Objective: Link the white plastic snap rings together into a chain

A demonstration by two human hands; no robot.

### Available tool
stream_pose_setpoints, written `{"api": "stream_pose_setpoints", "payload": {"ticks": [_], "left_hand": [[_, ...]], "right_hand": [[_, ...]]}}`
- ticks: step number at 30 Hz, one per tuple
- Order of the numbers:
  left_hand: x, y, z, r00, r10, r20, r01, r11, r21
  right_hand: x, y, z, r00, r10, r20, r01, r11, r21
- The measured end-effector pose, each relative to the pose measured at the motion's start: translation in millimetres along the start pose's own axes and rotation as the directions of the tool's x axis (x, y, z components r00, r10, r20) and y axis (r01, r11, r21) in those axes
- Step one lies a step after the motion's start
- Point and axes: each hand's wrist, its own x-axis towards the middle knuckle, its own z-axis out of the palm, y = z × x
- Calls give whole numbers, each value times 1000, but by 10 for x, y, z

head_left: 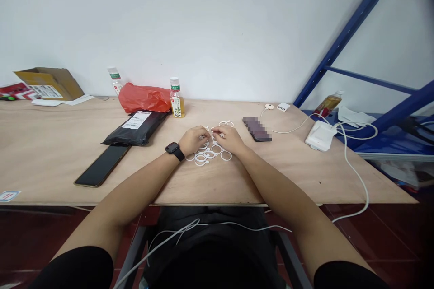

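Several white plastic rings (209, 153) lie in a small heap on the wooden table (50, 153), just beyond my wrists. My left hand (194, 140), with a black watch on its wrist, and my right hand (229, 138) meet over the heap, fingers curled and pinched together on a white ring between them. A few more rings (226, 123) lie a little farther back.
A black phone (101, 166) and a black mail bag (137, 127) lie at the left, with a red plastic bag (144, 97), two small bottles and a cardboard box (50, 82) behind. A blurred phone (257, 128), white charger (320, 135) with cables and a blue rack (356, 22) stand at the right.
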Motion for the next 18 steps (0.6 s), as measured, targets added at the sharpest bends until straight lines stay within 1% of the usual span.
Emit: {"api": "stream_pose_setpoints", "payload": {"ticks": [4,8,12,15,18], "left_hand": [[27,112,-32,991,6,-136,-14,998,-57],[36,166,-35,981,6,-192,-24,995,-92],[26,149,-20,980,-9,-200,-5,998,-70],[20,131,-16,985,-30,-169,22,999,-48],[17,129,-15,991,-22,-135,15,999,-51]], "right_hand": [[-7,-67,-2,1000,10,1,-10,1000,4],[-12,-78,-4,1000,2,31,-3,999,47],[-20,-82,5,999,33,5,-34,995,97],[-28,-88,-1,998,54,12,-55,989,135],[-33,-88,-6,998,58,15,-60,987,147]]}}
